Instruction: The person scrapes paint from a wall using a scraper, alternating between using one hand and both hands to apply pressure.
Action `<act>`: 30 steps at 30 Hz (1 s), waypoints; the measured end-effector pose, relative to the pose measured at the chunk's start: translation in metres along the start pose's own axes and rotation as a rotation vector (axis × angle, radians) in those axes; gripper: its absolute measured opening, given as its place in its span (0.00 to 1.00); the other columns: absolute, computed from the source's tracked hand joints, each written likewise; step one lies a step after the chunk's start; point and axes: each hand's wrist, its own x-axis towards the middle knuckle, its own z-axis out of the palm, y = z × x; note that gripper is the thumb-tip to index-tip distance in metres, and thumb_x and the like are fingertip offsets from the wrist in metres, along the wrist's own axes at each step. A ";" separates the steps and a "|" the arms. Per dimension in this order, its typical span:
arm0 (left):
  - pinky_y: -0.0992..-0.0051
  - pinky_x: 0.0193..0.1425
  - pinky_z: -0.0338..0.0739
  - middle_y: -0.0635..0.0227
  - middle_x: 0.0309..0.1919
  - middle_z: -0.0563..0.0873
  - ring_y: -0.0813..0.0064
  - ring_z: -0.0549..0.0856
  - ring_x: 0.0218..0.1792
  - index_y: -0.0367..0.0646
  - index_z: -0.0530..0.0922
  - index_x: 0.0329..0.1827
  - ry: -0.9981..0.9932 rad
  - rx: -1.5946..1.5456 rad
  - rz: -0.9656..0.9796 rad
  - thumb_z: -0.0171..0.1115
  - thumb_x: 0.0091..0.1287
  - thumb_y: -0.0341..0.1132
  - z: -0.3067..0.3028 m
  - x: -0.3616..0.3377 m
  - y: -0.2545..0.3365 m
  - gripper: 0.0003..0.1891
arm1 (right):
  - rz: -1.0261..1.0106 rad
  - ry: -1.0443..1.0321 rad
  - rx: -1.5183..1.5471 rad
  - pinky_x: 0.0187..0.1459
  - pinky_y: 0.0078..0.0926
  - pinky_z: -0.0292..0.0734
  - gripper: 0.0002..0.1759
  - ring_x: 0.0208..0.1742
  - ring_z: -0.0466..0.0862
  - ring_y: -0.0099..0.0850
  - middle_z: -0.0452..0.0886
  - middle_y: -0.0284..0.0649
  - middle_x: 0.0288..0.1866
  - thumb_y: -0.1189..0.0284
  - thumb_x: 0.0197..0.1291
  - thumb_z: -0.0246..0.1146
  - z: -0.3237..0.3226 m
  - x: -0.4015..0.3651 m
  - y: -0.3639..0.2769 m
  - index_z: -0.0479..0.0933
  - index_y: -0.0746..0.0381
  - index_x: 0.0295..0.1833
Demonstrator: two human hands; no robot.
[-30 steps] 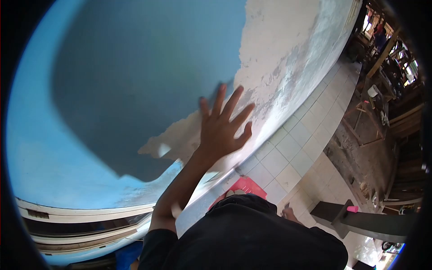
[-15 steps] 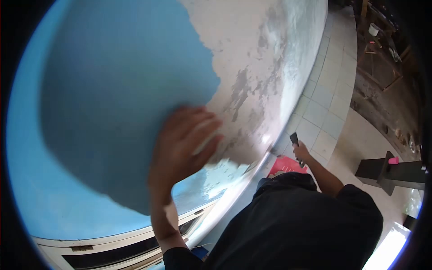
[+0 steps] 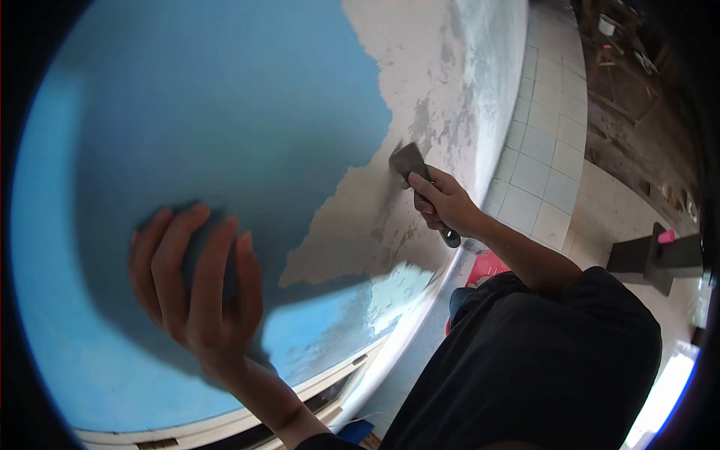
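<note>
Blue paint covers the left part of the wall (image 3: 247, 97), with a jagged edge where bare, greyish plaster (image 3: 337, 225) begins. My left hand (image 3: 202, 285) is at the blue part, fingers spread and holding nothing; whether the fingertips touch the surface is hard to tell. In my right hand (image 3: 442, 202) is a scraper (image 3: 409, 161) with a wide dark blade and a dark handle. Its blade is at the bare plaster, just right of the paint edge, and the handle end sticks out below my fist.
A pale window frame (image 3: 202, 431) runs along the wall's lower edge. Something red (image 3: 487, 266) lies by my feet. Light tiles (image 3: 536, 157) stretch along the wall, and a dark post (image 3: 645, 259) with a pink cup (image 3: 666, 237) stands to the right.
My right hand has risen from beside my body to the wall with the scraper. My left hand has moved left and down across the blue paint, its fingers now spread.
</note>
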 end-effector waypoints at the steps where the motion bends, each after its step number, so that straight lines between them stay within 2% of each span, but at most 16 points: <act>1: 0.57 0.66 0.73 0.71 0.45 0.86 0.63 0.81 0.56 0.52 0.87 0.36 -0.015 0.030 0.000 0.72 0.57 0.37 0.000 -0.002 0.001 0.05 | 0.005 -0.014 -0.010 0.17 0.16 0.57 0.15 0.16 0.59 0.14 0.64 0.26 0.21 0.55 0.75 0.51 0.000 0.001 -0.001 0.66 0.56 0.43; 2: 0.56 0.66 0.72 0.71 0.46 0.86 0.63 0.80 0.56 0.53 0.86 0.36 -0.020 0.035 0.001 0.71 0.57 0.37 0.000 -0.003 0.002 0.05 | -0.004 0.037 -0.009 0.16 0.16 0.55 0.17 0.17 0.57 0.14 0.61 0.25 0.21 0.54 0.75 0.51 0.003 0.005 -0.006 0.65 0.55 0.40; 5: 0.54 0.68 0.70 0.72 0.47 0.86 0.63 0.79 0.58 0.54 0.86 0.36 -0.051 0.053 0.001 0.71 0.58 0.39 -0.002 -0.003 0.003 0.05 | -0.058 0.067 -0.151 0.15 0.16 0.56 0.19 0.16 0.58 0.15 0.61 0.25 0.20 0.52 0.75 0.50 0.006 0.012 -0.032 0.64 0.56 0.37; 9: 0.53 0.71 0.68 0.72 0.49 0.86 0.62 0.79 0.59 0.55 0.86 0.36 -0.063 0.080 -0.001 0.70 0.58 0.39 -0.001 -0.005 0.006 0.05 | -0.034 0.080 -0.284 0.15 0.18 0.59 0.22 0.16 0.64 0.16 0.64 0.26 0.20 0.50 0.73 0.52 -0.002 0.007 -0.026 0.69 0.59 0.40; 11: 0.53 0.71 0.67 0.73 0.49 0.86 0.63 0.79 0.59 0.56 0.86 0.35 -0.071 0.095 0.003 0.70 0.58 0.40 0.000 -0.004 0.006 0.05 | -0.048 0.072 -0.343 0.15 0.18 0.60 0.23 0.16 0.64 0.16 0.64 0.27 0.20 0.50 0.73 0.53 -0.005 0.006 -0.024 0.69 0.60 0.39; 14: 0.53 0.72 0.66 0.74 0.50 0.86 0.64 0.78 0.60 0.58 0.86 0.35 -0.091 0.109 0.016 0.70 0.58 0.41 -0.001 -0.008 0.005 0.04 | -0.151 0.178 -0.283 0.14 0.16 0.60 0.24 0.15 0.64 0.15 0.67 0.28 0.20 0.48 0.71 0.54 0.002 0.013 -0.043 0.68 0.60 0.36; 15: 0.53 0.72 0.66 0.75 0.50 0.86 0.65 0.78 0.60 0.58 0.86 0.35 -0.097 0.120 0.015 0.70 0.58 0.41 0.000 -0.008 0.004 0.04 | -0.149 0.140 -0.315 0.16 0.17 0.65 0.27 0.17 0.69 0.17 0.69 0.30 0.23 0.46 0.70 0.54 -0.003 0.017 -0.046 0.72 0.63 0.39; 17: 0.53 0.73 0.66 0.76 0.50 0.86 0.65 0.78 0.61 0.59 0.86 0.35 -0.090 0.134 0.013 0.70 0.58 0.42 0.002 -0.008 0.004 0.04 | -0.112 0.186 -0.348 0.15 0.17 0.64 0.28 0.17 0.69 0.17 0.68 0.29 0.22 0.46 0.71 0.53 -0.002 0.017 -0.039 0.71 0.63 0.37; 20: 0.52 0.73 0.66 0.76 0.50 0.86 0.65 0.78 0.61 0.61 0.86 0.35 -0.094 0.147 0.006 0.70 0.59 0.44 0.003 -0.009 0.004 0.05 | -0.039 0.136 -0.322 0.15 0.17 0.63 0.28 0.16 0.68 0.16 0.67 0.28 0.20 0.46 0.71 0.52 -0.003 0.012 -0.018 0.71 0.63 0.36; 24: 0.52 0.74 0.65 0.76 0.51 0.86 0.65 0.78 0.61 0.61 0.86 0.36 -0.110 0.169 0.014 0.70 0.59 0.45 0.003 -0.010 0.007 0.05 | -0.156 0.164 -0.332 0.15 0.18 0.63 0.27 0.16 0.68 0.16 0.68 0.28 0.20 0.47 0.72 0.51 0.002 0.017 -0.050 0.72 0.64 0.38; 27: 0.52 0.74 0.64 0.76 0.53 0.85 0.64 0.77 0.62 0.62 0.86 0.38 -0.103 0.178 0.028 0.70 0.60 0.46 0.004 -0.012 0.007 0.06 | -0.222 0.161 -0.364 0.14 0.15 0.61 0.27 0.14 0.67 0.15 0.66 0.27 0.17 0.47 0.73 0.50 0.000 0.022 -0.043 0.70 0.61 0.36; 30: 0.51 0.75 0.63 0.76 0.54 0.84 0.64 0.77 0.63 0.63 0.86 0.40 -0.097 0.204 0.014 0.69 0.61 0.47 0.008 -0.010 0.009 0.07 | -0.129 0.157 -0.400 0.16 0.17 0.64 0.28 0.16 0.68 0.16 0.68 0.29 0.19 0.47 0.72 0.52 -0.003 0.017 -0.037 0.72 0.64 0.38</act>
